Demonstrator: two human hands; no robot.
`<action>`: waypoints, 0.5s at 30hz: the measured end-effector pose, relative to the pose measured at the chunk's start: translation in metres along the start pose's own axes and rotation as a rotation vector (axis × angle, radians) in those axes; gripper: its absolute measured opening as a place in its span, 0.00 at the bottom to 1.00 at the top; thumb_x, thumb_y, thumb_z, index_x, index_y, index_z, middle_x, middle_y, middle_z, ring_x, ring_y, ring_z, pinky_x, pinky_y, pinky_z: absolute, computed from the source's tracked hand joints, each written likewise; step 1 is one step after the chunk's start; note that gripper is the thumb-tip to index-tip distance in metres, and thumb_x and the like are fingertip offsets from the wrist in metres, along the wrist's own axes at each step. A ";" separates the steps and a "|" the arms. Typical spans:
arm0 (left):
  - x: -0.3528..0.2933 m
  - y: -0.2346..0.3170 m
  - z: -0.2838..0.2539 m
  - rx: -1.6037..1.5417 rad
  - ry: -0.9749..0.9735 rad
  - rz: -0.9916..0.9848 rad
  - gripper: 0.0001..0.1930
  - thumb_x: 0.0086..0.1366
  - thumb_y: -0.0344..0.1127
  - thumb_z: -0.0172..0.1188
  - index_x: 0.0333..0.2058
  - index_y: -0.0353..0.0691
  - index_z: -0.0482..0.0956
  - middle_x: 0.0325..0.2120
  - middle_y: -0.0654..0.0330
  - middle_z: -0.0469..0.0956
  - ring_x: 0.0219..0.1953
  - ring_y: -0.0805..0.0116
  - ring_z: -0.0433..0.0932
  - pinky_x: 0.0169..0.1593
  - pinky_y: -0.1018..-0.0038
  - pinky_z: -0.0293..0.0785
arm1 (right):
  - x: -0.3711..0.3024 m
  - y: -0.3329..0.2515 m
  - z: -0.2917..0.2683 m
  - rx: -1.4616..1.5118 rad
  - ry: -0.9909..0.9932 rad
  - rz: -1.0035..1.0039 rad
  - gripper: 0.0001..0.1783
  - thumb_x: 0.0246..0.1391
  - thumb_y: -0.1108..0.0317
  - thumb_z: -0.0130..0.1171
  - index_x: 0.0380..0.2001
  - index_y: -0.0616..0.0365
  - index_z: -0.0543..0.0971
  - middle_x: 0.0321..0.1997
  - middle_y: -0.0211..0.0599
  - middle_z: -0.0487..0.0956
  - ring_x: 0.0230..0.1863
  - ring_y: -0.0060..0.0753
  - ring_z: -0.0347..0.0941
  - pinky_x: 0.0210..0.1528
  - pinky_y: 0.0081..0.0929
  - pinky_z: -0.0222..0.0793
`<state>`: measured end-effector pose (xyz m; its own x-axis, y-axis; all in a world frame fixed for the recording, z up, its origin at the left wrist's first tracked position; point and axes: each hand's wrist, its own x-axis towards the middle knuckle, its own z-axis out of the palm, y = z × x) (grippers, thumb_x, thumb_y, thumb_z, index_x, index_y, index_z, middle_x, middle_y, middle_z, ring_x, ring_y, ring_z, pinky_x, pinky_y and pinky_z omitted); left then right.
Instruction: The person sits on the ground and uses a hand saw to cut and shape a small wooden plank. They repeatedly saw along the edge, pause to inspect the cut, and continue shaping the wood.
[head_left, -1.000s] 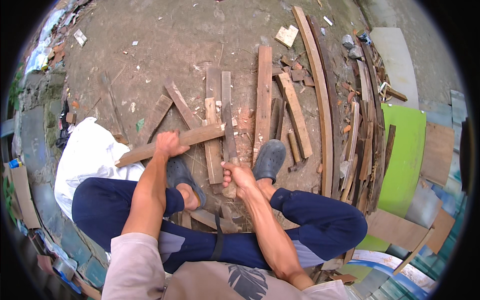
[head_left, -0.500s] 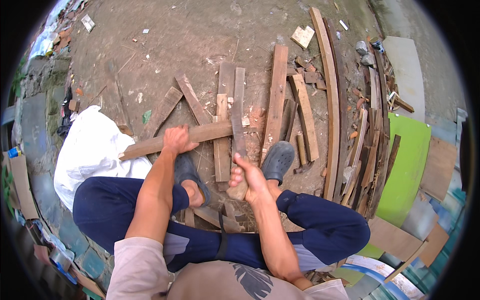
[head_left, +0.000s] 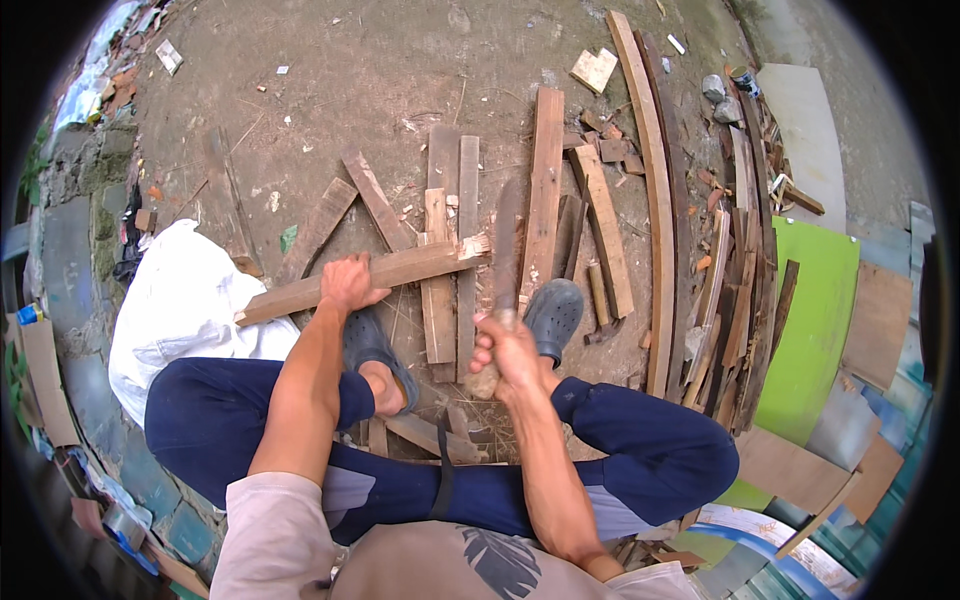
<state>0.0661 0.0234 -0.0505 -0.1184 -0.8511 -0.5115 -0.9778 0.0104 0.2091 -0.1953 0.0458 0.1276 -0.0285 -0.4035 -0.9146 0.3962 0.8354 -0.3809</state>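
Note:
My left hand (head_left: 350,284) is wrapped over a squared wooden beam (head_left: 415,263), pressing it down at a slant. The beam's right end is pale and splintered, lying across some planks (head_left: 438,300) on the ground. In my right hand (head_left: 512,355) is the wooden handle of a machete (head_left: 507,240). Its dark blade points away from me, slightly blurred, just right of the beam's cut end and apart from it. The beam's left end rests by a white sack (head_left: 170,300).
My feet in grey clogs (head_left: 553,318) flank the planks. A hammer (head_left: 601,300) lies right of my right foot. Long boards (head_left: 655,200) and a scrap-wood pile (head_left: 740,290) stretch along the right, beside a green panel (head_left: 810,320). Wood chips and brick bits litter the ground.
The machete has moved right, off the beam's end, uncovering the splintered wood. My left hand still holds the beam in nearly the same place.

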 end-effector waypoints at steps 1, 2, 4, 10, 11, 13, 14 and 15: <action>0.001 -0.001 -0.001 -0.005 -0.006 -0.001 0.38 0.46 0.63 0.72 0.47 0.36 0.79 0.38 0.47 0.84 0.43 0.51 0.84 0.47 0.60 0.80 | -0.012 -0.013 0.003 -0.007 0.007 -0.110 0.10 0.62 0.70 0.60 0.37 0.55 0.68 0.21 0.24 0.67 0.15 0.20 0.62 0.17 0.24 0.65; 0.001 -0.001 -0.001 -0.009 -0.011 -0.004 0.39 0.46 0.63 0.72 0.47 0.35 0.79 0.38 0.47 0.84 0.43 0.51 0.84 0.47 0.60 0.80 | -0.016 -0.020 0.004 -0.014 0.013 -0.220 0.09 0.62 0.70 0.60 0.37 0.55 0.68 0.21 0.23 0.67 0.15 0.19 0.62 0.17 0.23 0.65; 0.002 0.002 -0.006 -0.007 -0.042 -0.016 0.39 0.47 0.63 0.72 0.48 0.35 0.78 0.39 0.47 0.84 0.44 0.51 0.84 0.47 0.60 0.80 | -0.002 -0.007 0.000 -0.078 0.099 -0.412 0.09 0.62 0.70 0.60 0.37 0.56 0.68 0.21 0.25 0.69 0.15 0.20 0.63 0.17 0.22 0.65; 0.000 0.002 0.003 0.009 -0.012 0.005 0.39 0.47 0.63 0.72 0.48 0.36 0.77 0.40 0.47 0.84 0.45 0.52 0.84 0.47 0.60 0.79 | 0.022 0.030 -0.001 -0.102 -0.018 0.116 0.09 0.61 0.72 0.61 0.36 0.58 0.69 0.22 0.26 0.69 0.17 0.21 0.64 0.18 0.26 0.64; 0.000 0.003 0.002 0.016 -0.032 -0.016 0.40 0.47 0.63 0.72 0.49 0.36 0.77 0.40 0.47 0.84 0.45 0.52 0.84 0.48 0.60 0.79 | 0.023 0.025 -0.003 -0.020 -0.044 0.160 0.10 0.61 0.72 0.62 0.36 0.57 0.69 0.22 0.25 0.69 0.18 0.20 0.64 0.18 0.25 0.63; 0.001 0.002 0.003 -0.012 0.030 0.005 0.38 0.45 0.61 0.73 0.46 0.36 0.77 0.38 0.47 0.84 0.42 0.50 0.84 0.45 0.59 0.80 | 0.023 0.020 -0.005 0.026 -0.055 0.141 0.10 0.61 0.71 0.62 0.35 0.57 0.69 0.22 0.25 0.68 0.18 0.19 0.63 0.18 0.23 0.62; 0.001 0.002 0.004 -0.026 0.059 0.016 0.37 0.44 0.61 0.73 0.45 0.36 0.78 0.36 0.47 0.84 0.40 0.49 0.84 0.44 0.58 0.80 | 0.022 0.018 -0.006 0.049 -0.059 0.134 0.10 0.61 0.71 0.62 0.35 0.57 0.69 0.22 0.25 0.68 0.17 0.19 0.62 0.19 0.23 0.62; 0.002 0.002 0.005 -0.018 0.032 0.010 0.37 0.45 0.61 0.72 0.45 0.36 0.78 0.37 0.47 0.84 0.41 0.50 0.85 0.44 0.59 0.80 | 0.020 0.015 -0.007 0.173 -0.058 0.225 0.09 0.62 0.70 0.61 0.36 0.57 0.69 0.21 0.23 0.67 0.17 0.18 0.61 0.19 0.21 0.61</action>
<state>0.0631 0.0240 -0.0551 -0.1219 -0.8674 -0.4825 -0.9734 0.0095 0.2289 -0.1961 0.0528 0.1026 0.1286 -0.2399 -0.9622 0.5372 0.8324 -0.1357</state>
